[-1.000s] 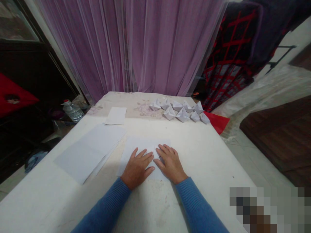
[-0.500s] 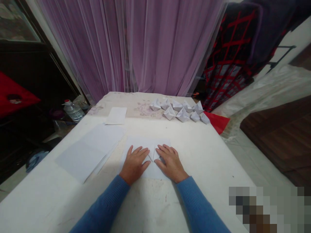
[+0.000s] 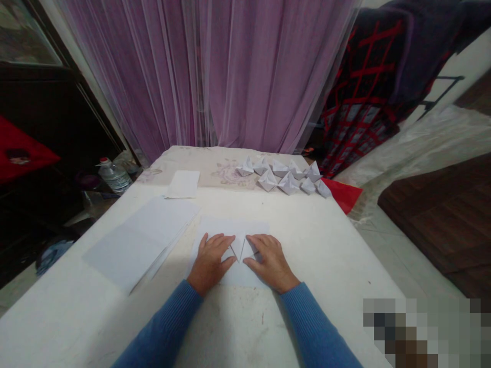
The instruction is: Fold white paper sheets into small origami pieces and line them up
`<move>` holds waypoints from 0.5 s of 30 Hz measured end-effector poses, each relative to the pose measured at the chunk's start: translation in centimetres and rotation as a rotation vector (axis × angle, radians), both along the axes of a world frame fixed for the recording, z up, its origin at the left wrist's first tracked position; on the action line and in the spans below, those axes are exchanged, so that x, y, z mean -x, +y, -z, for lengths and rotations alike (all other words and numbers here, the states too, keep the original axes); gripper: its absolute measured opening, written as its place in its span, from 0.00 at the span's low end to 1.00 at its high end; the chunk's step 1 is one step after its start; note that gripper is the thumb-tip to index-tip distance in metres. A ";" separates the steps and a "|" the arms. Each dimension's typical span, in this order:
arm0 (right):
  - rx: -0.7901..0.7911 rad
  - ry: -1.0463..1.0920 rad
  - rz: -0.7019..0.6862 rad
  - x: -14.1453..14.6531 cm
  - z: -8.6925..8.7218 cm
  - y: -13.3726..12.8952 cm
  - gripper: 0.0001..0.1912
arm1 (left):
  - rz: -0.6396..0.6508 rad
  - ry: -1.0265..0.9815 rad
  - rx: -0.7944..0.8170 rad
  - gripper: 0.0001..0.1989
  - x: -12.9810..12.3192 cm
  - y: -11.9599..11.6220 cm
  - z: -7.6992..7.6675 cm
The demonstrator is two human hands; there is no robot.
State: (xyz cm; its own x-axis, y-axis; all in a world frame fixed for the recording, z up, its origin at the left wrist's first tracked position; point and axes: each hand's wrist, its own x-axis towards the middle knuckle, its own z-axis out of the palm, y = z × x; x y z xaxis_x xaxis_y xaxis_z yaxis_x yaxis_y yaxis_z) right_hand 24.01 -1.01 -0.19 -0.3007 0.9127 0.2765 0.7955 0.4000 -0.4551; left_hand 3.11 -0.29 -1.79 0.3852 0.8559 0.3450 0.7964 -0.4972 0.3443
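Observation:
A white sheet of paper [image 3: 245,276] lies flat on the table in front of me. Two folded edges show near its middle, slanting toward each other in a narrow V. My left hand [image 3: 212,259] rests on the left flap, thumb and fingers apart. On the right flap [image 3: 249,249] lies my right hand [image 3: 271,259], its fingers close together and the thumb spread away from them. Both hands touch the paper without gripping it. My palms and fingers hide much of the flaps.
A stack of white sheets [image 3: 141,235] lies to the left, with a smaller white paper [image 3: 183,184] behind it. Several folded paper boats [image 3: 288,183] stand at the back right beside a red cloth [image 3: 343,194]. Purple curtains [image 3: 253,76] hang beyond the table [image 3: 322,306].
The fingers of both hands have drawn back a little toward me and bent slightly. The gap between the two flaps shows more. Both hands stay on the paper.

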 end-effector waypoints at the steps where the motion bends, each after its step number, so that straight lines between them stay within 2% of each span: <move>1: 0.011 -0.004 -0.018 0.0 0.0 0.0 0.27 | -0.003 -0.007 0.003 0.24 0.0 0.0 0.0; 7: 0.061 -0.046 -0.111 -0.4 0.0 0.0 0.36 | 0.012 -0.046 -0.013 0.23 0.0 0.1 0.1; 15: 0.049 -0.023 -0.133 -0.9 0.5 0.2 0.36 | 0.048 -0.019 -0.047 0.20 -0.1 0.1 -0.2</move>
